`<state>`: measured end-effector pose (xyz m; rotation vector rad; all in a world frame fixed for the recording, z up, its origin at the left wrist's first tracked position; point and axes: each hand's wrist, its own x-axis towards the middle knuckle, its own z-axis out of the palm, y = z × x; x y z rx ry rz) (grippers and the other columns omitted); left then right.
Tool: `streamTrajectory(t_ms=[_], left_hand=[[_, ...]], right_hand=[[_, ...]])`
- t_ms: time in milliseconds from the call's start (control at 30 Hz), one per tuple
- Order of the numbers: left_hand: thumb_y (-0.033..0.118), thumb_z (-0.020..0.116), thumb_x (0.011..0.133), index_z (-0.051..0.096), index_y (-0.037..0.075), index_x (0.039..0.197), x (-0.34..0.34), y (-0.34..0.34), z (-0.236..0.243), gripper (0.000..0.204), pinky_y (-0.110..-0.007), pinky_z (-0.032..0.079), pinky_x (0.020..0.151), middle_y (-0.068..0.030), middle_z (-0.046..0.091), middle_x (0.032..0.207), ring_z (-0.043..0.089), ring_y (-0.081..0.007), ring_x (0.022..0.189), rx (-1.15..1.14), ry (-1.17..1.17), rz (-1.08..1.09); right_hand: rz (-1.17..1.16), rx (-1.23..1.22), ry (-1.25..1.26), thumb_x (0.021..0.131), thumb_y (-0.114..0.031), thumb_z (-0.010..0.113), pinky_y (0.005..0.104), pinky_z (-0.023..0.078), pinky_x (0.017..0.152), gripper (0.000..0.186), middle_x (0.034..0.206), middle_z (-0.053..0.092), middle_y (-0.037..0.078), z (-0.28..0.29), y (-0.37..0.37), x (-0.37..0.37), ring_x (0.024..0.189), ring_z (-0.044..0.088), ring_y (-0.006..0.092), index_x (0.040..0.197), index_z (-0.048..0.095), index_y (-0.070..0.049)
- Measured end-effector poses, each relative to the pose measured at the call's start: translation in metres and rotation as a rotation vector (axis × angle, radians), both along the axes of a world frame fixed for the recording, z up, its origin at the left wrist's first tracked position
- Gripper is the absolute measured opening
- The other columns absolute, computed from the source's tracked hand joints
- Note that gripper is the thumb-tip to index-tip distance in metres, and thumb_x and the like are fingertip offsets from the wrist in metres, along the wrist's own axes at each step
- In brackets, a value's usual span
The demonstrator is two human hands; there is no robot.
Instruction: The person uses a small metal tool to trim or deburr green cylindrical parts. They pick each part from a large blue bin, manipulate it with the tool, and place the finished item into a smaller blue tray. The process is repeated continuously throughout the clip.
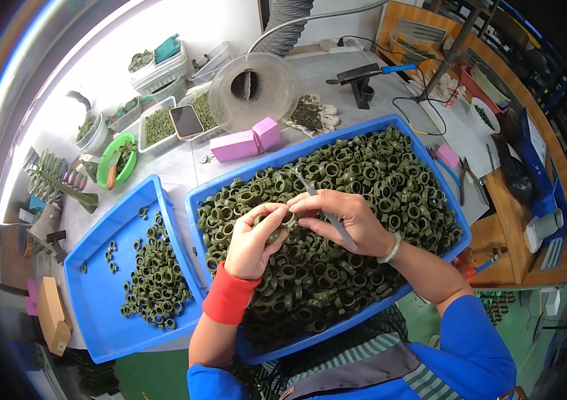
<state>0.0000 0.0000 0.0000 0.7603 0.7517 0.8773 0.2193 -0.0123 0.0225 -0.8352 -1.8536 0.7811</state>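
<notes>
Above a large blue tray (191, 200) heaped with dark green rings (390, 173), my two hands meet at the fingertips. My left hand (255, 239), with a red wristband, is closed around a dark green ring (289, 219), partly hidden by the fingers. Between the fingers of my right hand (350, 220) rests a slim grey craft knife (341, 232), its thin tip pointing up and away to the left. The right thumb and fingertips press near the ring; the exact contact cannot be made out.
A smaller blue tray (97, 300) on the left holds a loose pile of similar rings. Behind are pink blocks (233, 147), a phone (186, 122) on plastic boxes, a clear plastic hood (257, 100), a green bowl (109, 163) and a white glove (327, 119). Hand tools (460, 180) lie right.
</notes>
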Motion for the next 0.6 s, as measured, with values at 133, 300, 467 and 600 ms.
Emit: streamTrajectory(t_ms=[133, 300, 467, 600], left_hand=[[0.011, 0.061, 0.102, 0.066, 0.005, 0.112, 0.01, -0.006, 0.007, 0.013, -0.012, 0.036, 0.049, 0.0007, 0.064, 0.095, 0.052, -0.0024, 0.064, 0.08, 0.029, 0.032], [0.008, 0.062, 0.101, 0.066, 0.002, 0.118, 0.012, -0.007, 0.007, 0.019, -0.014, 0.035, 0.048, -0.0018, 0.065, 0.096, 0.053, -0.0018, 0.066, 0.131, 0.019, 0.071], [0.004, 0.064, 0.098, 0.065, 0.0, 0.122, 0.013, -0.008, 0.014, 0.024, -0.014, 0.034, 0.047, -0.0022, 0.065, 0.094, 0.053, -0.0018, 0.065, 0.134, 0.052, 0.062], [0.001, 0.067, 0.095, 0.068, 0.0, 0.116, 0.014, -0.009, 0.011, 0.021, -0.014, 0.034, 0.046, -0.0012, 0.067, 0.092, 0.053, -0.0005, 0.066, 0.258, 0.236, 0.097]], right_hand=[[-0.055, -0.087, -0.045, 0.093, -0.01, 0.073, 0.03, 0.057, 0.075, 0.017, 0.099, 0.073, 0.009, 0.011, -0.007, 0.008, 0.084, 0.07, 0.016, 0.109, 0.071, -0.004], [-0.11, -0.188, 0.055, 0.092, -0.01, 0.074, 0.0287, 0.056, 0.074, 0.018, 0.093, 0.072, 0.008, 0.01, -0.008, 0.01, 0.085, 0.071, 0.0141, 0.107, 0.071, -0.002], [-0.14, -0.084, -0.018, 0.09, -0.01, 0.076, 0.0296, 0.056, 0.074, 0.017, 0.092, 0.071, 0.007, 0.011, -0.007, 0.008, 0.084, 0.071, 0.0143, 0.105, 0.071, -0.002], [-0.145, -0.018, -0.023, 0.089, -0.009, 0.075, 0.0292, 0.054, 0.073, 0.017, 0.088, 0.068, 0.006, 0.007, -0.005, 0.006, 0.081, 0.068, 0.014, 0.104, 0.069, -0.003]])
